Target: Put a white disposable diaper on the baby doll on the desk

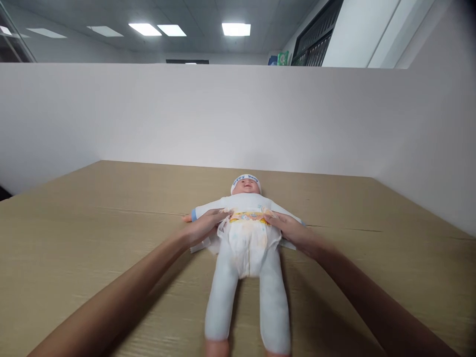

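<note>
A baby doll (246, 198) in white clothes and a white cap lies on its back on the wooden table (92, 238), head away from me, legs toward me. A white diaper (248, 243) with a yellow patterned waistband is wrapped round its hips. My left hand (204, 225) rests at the diaper's left side by the waist, fingers pressed on the side tab. My right hand (287, 227) is at the diaper's right side, fingers pinched on that tab. Both forearms reach in from the bottom corners.
White partition walls (238, 114) enclose the table at the back and on the right. The table's left edge (48, 183) runs diagonally toward the back. Ceiling lights and a dark window frame show above the partition.
</note>
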Action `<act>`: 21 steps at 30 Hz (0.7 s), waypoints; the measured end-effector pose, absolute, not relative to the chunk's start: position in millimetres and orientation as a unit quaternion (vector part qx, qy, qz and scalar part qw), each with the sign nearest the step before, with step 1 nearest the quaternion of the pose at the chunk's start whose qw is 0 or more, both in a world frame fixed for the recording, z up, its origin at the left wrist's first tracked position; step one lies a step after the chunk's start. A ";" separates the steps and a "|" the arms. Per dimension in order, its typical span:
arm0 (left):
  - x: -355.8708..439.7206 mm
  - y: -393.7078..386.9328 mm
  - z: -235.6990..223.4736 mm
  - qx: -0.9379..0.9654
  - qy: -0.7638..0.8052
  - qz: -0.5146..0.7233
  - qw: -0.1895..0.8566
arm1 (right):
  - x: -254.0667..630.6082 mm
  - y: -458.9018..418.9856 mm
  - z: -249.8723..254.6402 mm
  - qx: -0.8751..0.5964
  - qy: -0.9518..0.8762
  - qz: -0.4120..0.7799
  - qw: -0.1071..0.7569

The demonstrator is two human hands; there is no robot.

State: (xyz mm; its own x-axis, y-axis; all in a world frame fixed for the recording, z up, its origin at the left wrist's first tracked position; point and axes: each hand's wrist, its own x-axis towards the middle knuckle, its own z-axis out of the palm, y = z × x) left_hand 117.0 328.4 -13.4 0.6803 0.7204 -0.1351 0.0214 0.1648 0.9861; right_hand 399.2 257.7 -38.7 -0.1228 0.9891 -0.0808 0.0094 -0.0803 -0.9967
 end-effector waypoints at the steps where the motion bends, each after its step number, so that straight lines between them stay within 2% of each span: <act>1: 112.9 320.1 -10.6 0.590 0.312 0.237 0.706 | 399.3 248.8 -37.0 -0.489 -0.521 0.554 0.427; 4: 100.1 307.1 -5.1 0.603 0.333 0.213 0.693 | 401.5 229.0 -33.6 -0.505 -0.579 0.509 0.388; 9: 80.3 311.5 4.8 0.649 0.395 0.264 0.595 | 415.2 207.9 -42.8 -0.608 -0.613 0.274 0.424; 15: 105.1 279.8 30.0 0.794 0.390 0.317 0.342 | 430.5 171.1 -72.2 -0.688 -0.609 0.108 0.380; 21: 176.1 249.1 32.7 0.915 0.257 0.272 0.152 | 432.2 168.3 -97.0 -0.693 -0.622 0.052 0.362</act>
State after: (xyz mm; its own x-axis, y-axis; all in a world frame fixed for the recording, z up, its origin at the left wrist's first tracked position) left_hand 176.1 249.1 32.7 0.7199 0.5532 0.4191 0.3877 -0.8214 0.4183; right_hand 432.2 168.3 -97.0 0.2217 0.8991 0.3774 0.8235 0.0346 -0.5663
